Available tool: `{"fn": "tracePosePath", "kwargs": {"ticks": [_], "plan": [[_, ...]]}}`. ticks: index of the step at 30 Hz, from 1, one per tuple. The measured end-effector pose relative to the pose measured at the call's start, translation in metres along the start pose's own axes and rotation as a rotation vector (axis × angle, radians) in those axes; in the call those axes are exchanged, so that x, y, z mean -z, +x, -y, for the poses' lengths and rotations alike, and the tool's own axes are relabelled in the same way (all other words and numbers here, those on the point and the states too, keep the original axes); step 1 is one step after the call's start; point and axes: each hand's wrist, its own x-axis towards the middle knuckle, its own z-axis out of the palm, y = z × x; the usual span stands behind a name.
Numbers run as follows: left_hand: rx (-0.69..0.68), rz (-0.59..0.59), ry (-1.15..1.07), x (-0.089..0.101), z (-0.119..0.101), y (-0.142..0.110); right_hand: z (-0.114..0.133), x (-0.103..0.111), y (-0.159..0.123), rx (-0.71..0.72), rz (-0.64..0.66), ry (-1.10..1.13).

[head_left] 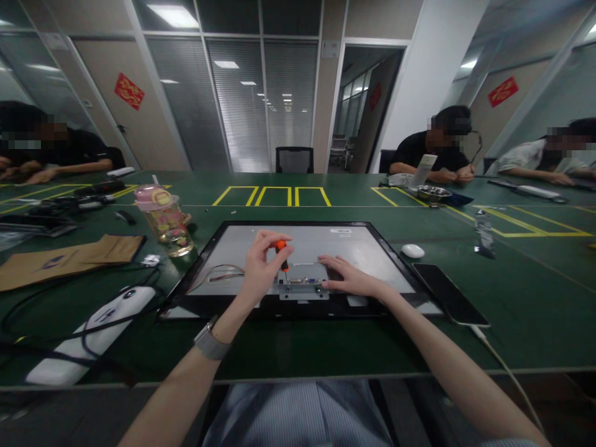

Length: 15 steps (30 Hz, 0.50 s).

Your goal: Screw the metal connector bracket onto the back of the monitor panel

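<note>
My left hand (261, 264) pinches an orange and black screwdriver (282, 253) held upright, its shaft pointing down at the left end of a metal bracket with connector ports (305, 289). The bracket sits on the silver back of a flat display panel (372, 251) with a black frame. My right hand (349, 276) lies with fingers stretched out against the bracket's right side. Thin coloured wires (216, 271) run over the panel left of my left hand. Whether the screwdriver's tip touches a screw is too small to tell.
Left of the panel stand a pink-lidded bottle (165, 220), a brown paper bag (69, 257) and a white power strip (95, 335) with black cables. To the right lie a phone (449, 295) on a charging cable and a white earbud case (413, 251). Several people sit across the table.
</note>
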Motion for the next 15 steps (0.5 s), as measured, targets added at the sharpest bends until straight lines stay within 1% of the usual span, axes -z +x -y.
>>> {"fn": "tracePosePath", "kwargs": {"ticks": [2, 5, 7, 10, 12, 15], "plan": [[0.02, 0.005, -0.009, 0.0, -0.0015, -0.0005, 0.0004, 0.0005, -0.0001, -0.002, 0.003, -0.004], [0.077, 0.048, -0.076, -0.0009, -0.0033, -0.0018, 0.0015, 0.0015, -0.0001, -0.011, 0.014, -0.007], [0.087, 0.041, -0.058, -0.0015, -0.0022, -0.0021, 0.0022, 0.0019, -0.0002, -0.013, 0.018, -0.008], [0.024, -0.042, 0.071, -0.0014, 0.0005, -0.0015, 0.0025, 0.0021, -0.0003, -0.011, 0.018, -0.011], [-0.007, -0.076, 0.115, -0.0007, 0.0004, -0.0011, 0.0024, 0.0022, -0.0005, -0.007, 0.016, -0.009], [-0.005, -0.027, 0.055, -0.0001, -0.0025, -0.0021, 0.0025, 0.0023, -0.0008, -0.002, 0.016, -0.005]]}}
